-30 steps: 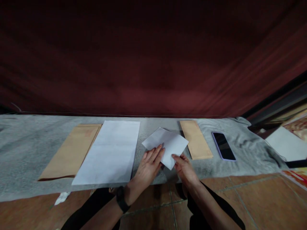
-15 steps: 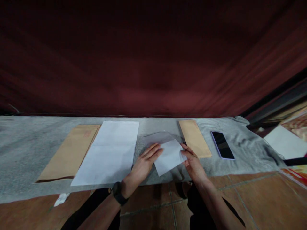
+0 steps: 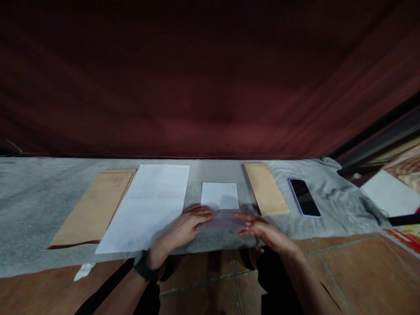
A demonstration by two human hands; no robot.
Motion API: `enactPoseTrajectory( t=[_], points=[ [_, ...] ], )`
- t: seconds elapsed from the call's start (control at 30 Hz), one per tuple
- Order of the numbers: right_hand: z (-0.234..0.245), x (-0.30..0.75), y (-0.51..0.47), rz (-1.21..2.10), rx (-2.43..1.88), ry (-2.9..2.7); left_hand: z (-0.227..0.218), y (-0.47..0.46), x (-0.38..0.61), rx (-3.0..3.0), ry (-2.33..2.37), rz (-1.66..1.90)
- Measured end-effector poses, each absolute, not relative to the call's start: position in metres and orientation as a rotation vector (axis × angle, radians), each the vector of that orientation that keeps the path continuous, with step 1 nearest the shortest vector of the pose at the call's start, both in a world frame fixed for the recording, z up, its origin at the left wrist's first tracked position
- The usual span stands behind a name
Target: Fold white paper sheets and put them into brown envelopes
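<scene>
Both hands at a folded white sheet, lower centre

The near part of the small, rectangular, folded white paper sheet (image 3: 219, 195) is a grey blur at the lower centre of the frame, its side edges partly covered by fingers; its far part lies flat and sharp just above. Both forearms are cut off by the bottom edge, and a black wristband (image 3: 145, 267) circles the left wrist.

Flat brown paper envelopes (image 3: 90, 210) overlap at centre left, their right side partly under large white paper sheets (image 3: 147, 205); a faint reddish mark near the top is too small to read. A narrow brown paper envelope (image 3: 267, 190) lies right of centre, beside a black-screened phone with a lilac edge (image 3: 305, 197). What the envelopes contain cannot be seen.

The left hand (image 3: 193, 223) reaches the blurred part's left side with fingers extended and close together; the right hand (image 3: 262, 229) meets its right side, fingers loosely extended. Neither is clenched; whether either pinches the paper cannot be told.
</scene>
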State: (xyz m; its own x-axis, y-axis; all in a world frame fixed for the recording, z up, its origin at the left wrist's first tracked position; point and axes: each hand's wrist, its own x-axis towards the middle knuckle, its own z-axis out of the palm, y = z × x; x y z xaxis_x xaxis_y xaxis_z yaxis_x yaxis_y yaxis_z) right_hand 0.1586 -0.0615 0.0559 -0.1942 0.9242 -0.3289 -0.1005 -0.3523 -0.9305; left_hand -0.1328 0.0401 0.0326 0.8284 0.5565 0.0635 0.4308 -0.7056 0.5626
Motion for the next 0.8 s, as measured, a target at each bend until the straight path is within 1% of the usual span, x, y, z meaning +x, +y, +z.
enactPoseTrajectory(
  t=[0.1, 0.2, 0.27, 0.43, 0.53, 0.63, 0.8],
  points=[
    [0.067, 0.175, -0.066, 1.734, -1.387, -1.353, 0.031, 0.039, -0.14, 2.439, 0.714, 0.356],
    [0.064, 0.18, -0.067, 1.656, -1.489, -1.663, 0.028, 0.036, -0.142, 2.45, 0.712, 0.396],
    [0.055, 0.177, -0.066, 1.492, -1.536, -1.811, 0.026, 0.034, -0.142, 2.436, 0.728, 0.417],
    [0.035, 0.163, -0.06, 0.932, -1.595, -2.058, 0.026, 0.033, -0.143, 2.358, 0.772, 0.426],
    [0.038, 0.161, -0.056, 0.763, -1.587, -2.175, 0.027, 0.032, -0.143, 2.363, 0.752, 0.408],
    [0.045, 0.16, -0.053, 0.83, -1.537, -2.228, 0.028, 0.032, -0.143, 2.345, 0.724, 0.385],
    [0.047, 0.157, -0.048, 0.991, -1.509, -2.021, 0.031, 0.037, -0.144, 2.242, 0.733, 0.381]
  ],
)
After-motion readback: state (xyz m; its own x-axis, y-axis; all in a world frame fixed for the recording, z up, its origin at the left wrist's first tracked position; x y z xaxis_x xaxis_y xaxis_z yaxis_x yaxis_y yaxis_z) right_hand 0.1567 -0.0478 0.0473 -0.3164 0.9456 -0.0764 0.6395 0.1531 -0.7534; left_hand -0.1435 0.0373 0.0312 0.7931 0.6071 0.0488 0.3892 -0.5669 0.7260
